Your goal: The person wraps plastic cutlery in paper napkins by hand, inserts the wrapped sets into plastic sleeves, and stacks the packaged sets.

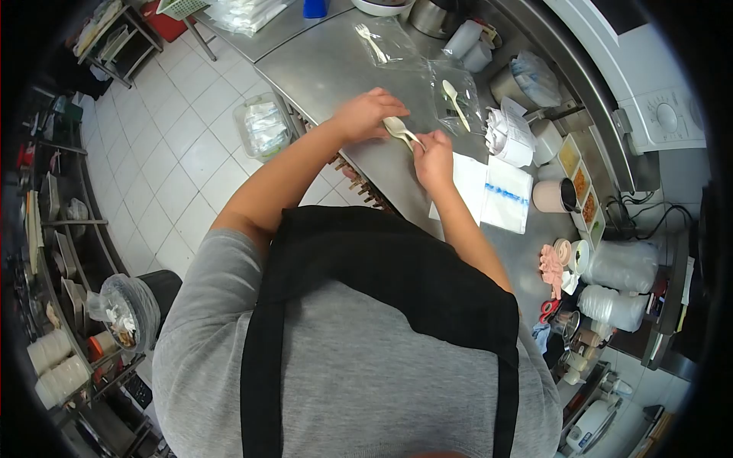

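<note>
My right hand [435, 162] is closed around the handle end of a cream plastic spoon [398, 130], held just above the steel counter. A second pale utensil seems to lie along it, but I cannot make out its kind. My left hand [369, 116] is beside the spoon's bowl, fingers stretched out over the counter. Past my hands, another plastic spoon [451, 95] lies on a clear bag [472, 114]. A plastic fork [372, 43] rests on a second clear bag [397, 49]. White napkins, one with a blue stripe [507, 192], lie by my right forearm.
Along the back of the steel counter [321, 65] stand a crumpled paper stack [510, 136], a pink cup [551, 196] and a tray of food compartments [569, 156]. Red scissors [548, 309] lie at the right. Below the counter's left edge is a clear tub [263, 126] of packets.
</note>
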The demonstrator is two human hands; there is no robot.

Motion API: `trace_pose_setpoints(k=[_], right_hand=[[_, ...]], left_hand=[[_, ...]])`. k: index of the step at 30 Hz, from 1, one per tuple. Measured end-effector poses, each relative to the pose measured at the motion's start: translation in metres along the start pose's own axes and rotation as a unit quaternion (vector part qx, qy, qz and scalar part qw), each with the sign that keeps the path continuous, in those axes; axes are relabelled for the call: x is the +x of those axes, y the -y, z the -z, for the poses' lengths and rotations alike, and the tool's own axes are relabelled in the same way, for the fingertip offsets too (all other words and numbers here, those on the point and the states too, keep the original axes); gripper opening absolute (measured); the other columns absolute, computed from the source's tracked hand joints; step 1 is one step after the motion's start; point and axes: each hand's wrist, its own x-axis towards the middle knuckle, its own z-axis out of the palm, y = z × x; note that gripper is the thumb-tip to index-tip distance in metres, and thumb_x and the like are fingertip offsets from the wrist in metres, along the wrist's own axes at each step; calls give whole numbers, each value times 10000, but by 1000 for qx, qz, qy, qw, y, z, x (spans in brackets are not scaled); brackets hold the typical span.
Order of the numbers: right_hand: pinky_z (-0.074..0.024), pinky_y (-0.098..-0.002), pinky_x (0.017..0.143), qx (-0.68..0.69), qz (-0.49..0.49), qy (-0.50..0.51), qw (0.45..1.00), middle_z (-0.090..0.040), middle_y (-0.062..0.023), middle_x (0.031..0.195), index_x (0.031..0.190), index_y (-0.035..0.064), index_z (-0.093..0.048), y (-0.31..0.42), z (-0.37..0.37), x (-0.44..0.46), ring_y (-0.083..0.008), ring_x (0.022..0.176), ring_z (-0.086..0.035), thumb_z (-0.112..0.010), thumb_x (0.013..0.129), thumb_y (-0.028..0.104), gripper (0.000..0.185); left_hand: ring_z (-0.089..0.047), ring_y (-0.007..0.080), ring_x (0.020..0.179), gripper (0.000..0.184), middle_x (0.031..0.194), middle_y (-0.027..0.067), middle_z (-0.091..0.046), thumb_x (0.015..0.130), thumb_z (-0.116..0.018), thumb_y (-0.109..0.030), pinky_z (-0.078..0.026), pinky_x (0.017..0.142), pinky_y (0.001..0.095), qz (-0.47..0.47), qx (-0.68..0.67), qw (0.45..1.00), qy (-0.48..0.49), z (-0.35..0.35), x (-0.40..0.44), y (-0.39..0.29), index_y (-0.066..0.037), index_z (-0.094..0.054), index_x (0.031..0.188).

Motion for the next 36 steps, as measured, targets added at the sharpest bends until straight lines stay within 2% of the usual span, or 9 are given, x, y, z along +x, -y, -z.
trace_pose_setpoints(k=[7,10,13,16,17,18,21,29,36], right_hand=[[-475,-412,753,-23,-43,36,998,-585,-133,870,897,51,-690,8,-3,-5,-326,854,-557,-676,753,139,169],[-485,-407,773,-33,-36,51,997,-597,-132,896,889,53,-685,11,1,-3,-323,888,-572,-671,757,160,170],[-493,-410,787,-45,-39,84,995,-607,-135,922,861,50,-676,12,-2,0,-323,910,-586,-659,764,174,159],[-498,-417,790,-68,-45,115,990,-613,-138,935,840,48,-671,11,-4,3,-325,919,-593,-654,765,179,152],[-499,-419,790,-77,-46,125,988,-614,-139,938,834,48,-670,11,-4,3,-326,920,-595,-653,764,180,150],[-501,-418,785,-69,-38,109,991,-614,-138,936,832,50,-671,10,-4,2,-324,917,-596,-655,762,180,148],[-505,-414,767,-52,-30,86,994,-615,-136,927,824,52,-675,9,-1,1,-320,903,-600,-662,756,180,145],[-504,-425,731,-23,-59,89,994,-616,-143,889,822,48,-678,11,11,5,-331,815,-615,-666,758,186,153],[-508,-427,737,-55,-63,142,986,-622,-142,897,813,61,-686,10,8,9,-337,819,-628,-669,748,188,144]], left_hand=[[-510,260,1082,477,1127,43,-611,614,-769,-99,-437,930,355,-20,4,993,113,-16,17,20,-109,-653,1076],[-514,270,1071,497,1116,56,-612,613,-773,-115,-431,932,365,1,-23,994,111,-16,19,20,-101,-644,1093],[-531,276,1022,425,1067,57,-610,623,-772,-147,-426,939,375,-20,-38,998,36,-12,13,13,-96,-645,1025],[-545,279,963,316,1002,51,-594,656,-754,-175,-442,901,388,-83,32,996,-21,-8,-6,-25,-105,-628,937],[-548,277,920,243,948,58,-569,690,-731,-193,-463,837,396,-143,-38,989,-24,-14,-13,-38,-112,-600,879],[-546,274,912,241,938,61,-563,708,-718,-199,-474,779,388,-204,-64,977,-24,-19,-19,-53,-106,-596,894],[-554,261,930,220,936,58,-562,719,-701,-170,-488,778,360,-221,-101,970,28,-37,-38,-86,-84,-597,893],[-532,241,1104,389,1158,48,-577,740,-681,-162,-451,921,361,-190,-84,976,65,-66,-41,-101,-86,-597,1113],[-486,251,1167,450,1212,62,-545,745,-684,-215,-390,990,380,-152,-64,982,94,-85,-37,-107,-75,-562,1155]])
